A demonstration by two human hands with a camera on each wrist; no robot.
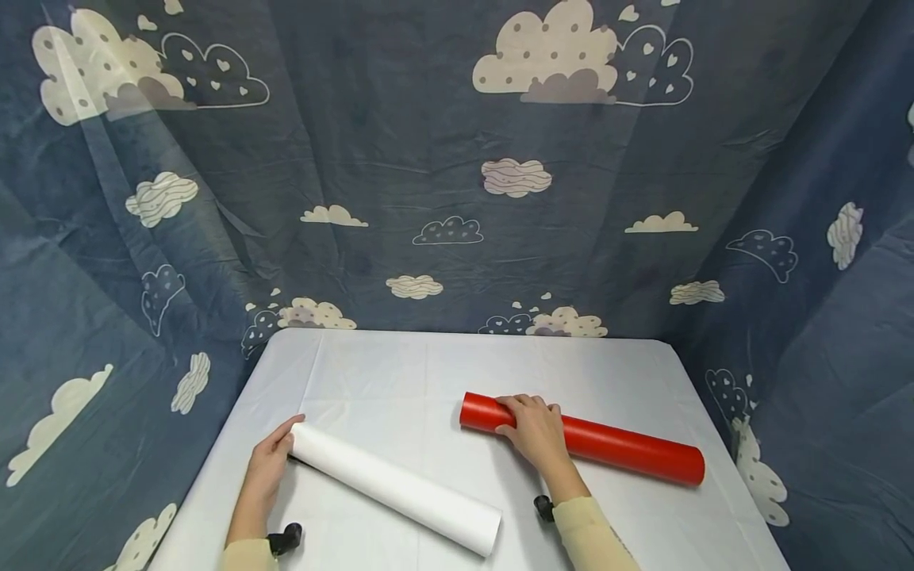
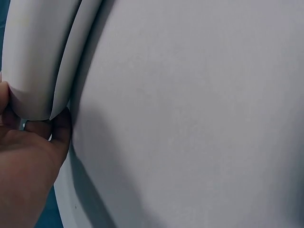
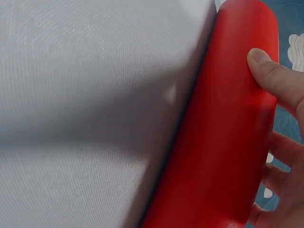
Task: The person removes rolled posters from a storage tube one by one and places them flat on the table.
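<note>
Near the left edge of the desk (image 1: 400,369), the left hand (image 1: 268,461) pinches the white roll (image 1: 400,485) by its far end, thumb against fingers; toward the right edge, the right hand (image 1: 537,430), fingers parted, grips the red roll (image 1: 628,450), probably to stop it rolling.

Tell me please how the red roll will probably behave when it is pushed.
The red roll would probably roll sideways, because its shape is a cylinder. Its smooth, faintly shiny surface may be slippery. It shows no sag, so it seems fairly stiff.
</note>
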